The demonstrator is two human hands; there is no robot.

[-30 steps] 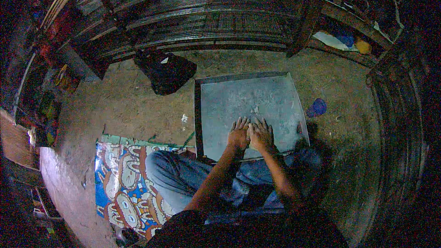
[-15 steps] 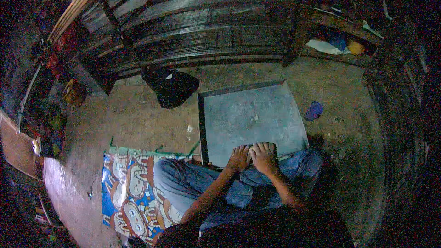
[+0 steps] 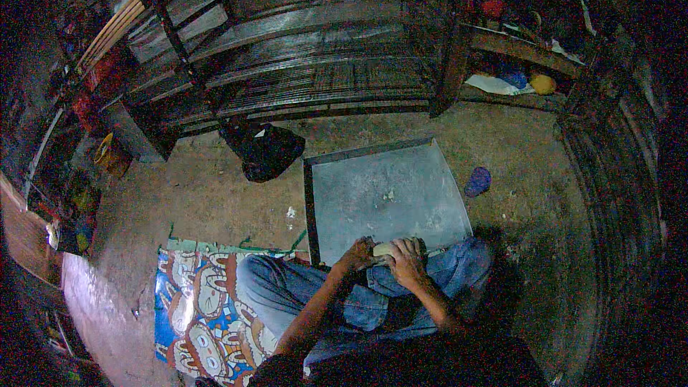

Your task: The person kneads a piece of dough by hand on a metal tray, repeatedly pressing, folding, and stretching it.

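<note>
In the head view, I have both hands together at the near edge of a shallow grey tray [image 3: 358,193] that lies on the floor [image 3: 208,193]. The left hand [image 3: 357,253] closes around the left end of a pale lump [image 3: 384,249], and the right hand [image 3: 407,259] curls its fingers over the right end, so the lump is gripped between them; from here I can't tell whether it touches the tray. Below the hands I see crossed legs in blue jeans [image 3: 272,283]. A small whitish bit [image 3: 388,195] sits near the middle of the tray, whose left edge has a dark raised rim. On the floor, just beyond the right edge, I make out a purple thing [image 3: 477,182], and off the far left corner a black bag [image 3: 272,154]. White scraps [image 3: 290,213] lie near the left edge. A cartoon-patterned mat [image 3: 208,315] spreads out from the near left corner, passing beside the jeans. Past the far edge, along the floor, stands a dark slatted rack [image 3: 322,75].
</note>
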